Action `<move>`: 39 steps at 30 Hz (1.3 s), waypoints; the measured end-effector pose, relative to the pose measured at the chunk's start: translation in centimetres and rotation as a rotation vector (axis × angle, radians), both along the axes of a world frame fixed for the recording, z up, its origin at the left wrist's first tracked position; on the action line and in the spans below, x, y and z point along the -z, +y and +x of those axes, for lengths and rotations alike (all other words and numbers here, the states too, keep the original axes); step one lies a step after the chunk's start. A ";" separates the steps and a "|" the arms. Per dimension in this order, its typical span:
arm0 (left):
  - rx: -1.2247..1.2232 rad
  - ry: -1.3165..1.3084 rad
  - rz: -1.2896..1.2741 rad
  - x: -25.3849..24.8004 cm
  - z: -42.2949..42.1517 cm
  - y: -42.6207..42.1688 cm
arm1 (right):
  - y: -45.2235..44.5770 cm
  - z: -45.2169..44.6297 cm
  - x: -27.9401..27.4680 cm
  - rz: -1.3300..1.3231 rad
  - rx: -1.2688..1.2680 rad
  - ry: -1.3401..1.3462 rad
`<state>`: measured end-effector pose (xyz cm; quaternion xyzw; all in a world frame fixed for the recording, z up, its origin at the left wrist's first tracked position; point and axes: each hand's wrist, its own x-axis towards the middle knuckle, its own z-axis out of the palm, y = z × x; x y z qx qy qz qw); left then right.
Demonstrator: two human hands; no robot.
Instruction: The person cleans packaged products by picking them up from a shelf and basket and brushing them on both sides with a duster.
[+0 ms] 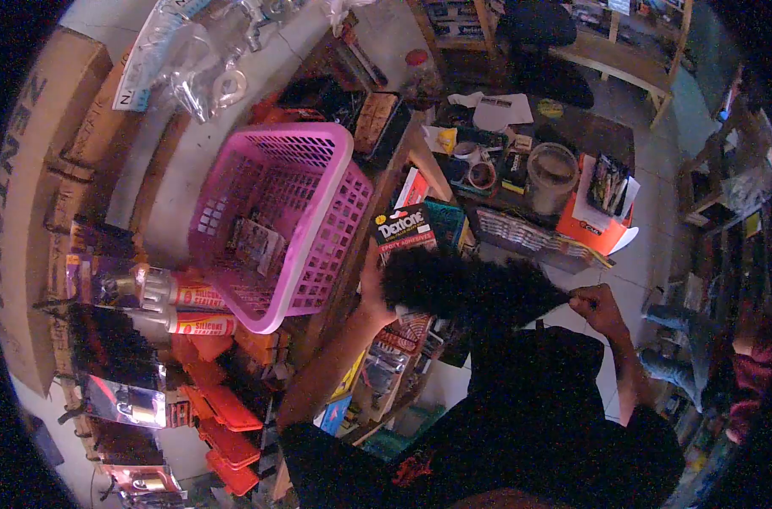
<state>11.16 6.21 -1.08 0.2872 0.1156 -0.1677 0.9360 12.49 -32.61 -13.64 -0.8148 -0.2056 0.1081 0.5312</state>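
Note:
A black fluffy duster [479,288] lies across the front of my chest. My right hand [598,310] is closed around its thin end on the right. At the duster's left end, my left hand [373,293] grips the left edge of a black and red Dextone adhesive package [403,227]; some of its fingers are hidden. The duster covers the package's lower part. More flat packages stand behind and beside it, among them a teal one [445,222].
To the left stands a pink basket [297,254], above silicone sealant tubes [201,323] and orange packs [225,407]. A cluttered dark table [602,136] holds a round clear tub [551,170]. Another person's reddish clothing [751,373] shows at the right edge.

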 end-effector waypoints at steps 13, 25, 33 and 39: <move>-0.026 0.215 0.191 2.4 -1.1 0.8 | -0.9 1.5 -1.0 -0.139 -0.015 0.132; -0.090 0.424 0.559 -2.0 -0.3 -1.2 | -1.6 2.8 -1.0 -0.064 -0.055 0.247; -0.103 0.211 0.387 2.2 -0.6 0.4 | -1.7 3.0 0.1 -0.046 -0.040 0.267; -0.136 0.442 0.555 -2.0 -0.5 -1.1 | -1.3 3.6 -0.1 0.014 0.045 0.050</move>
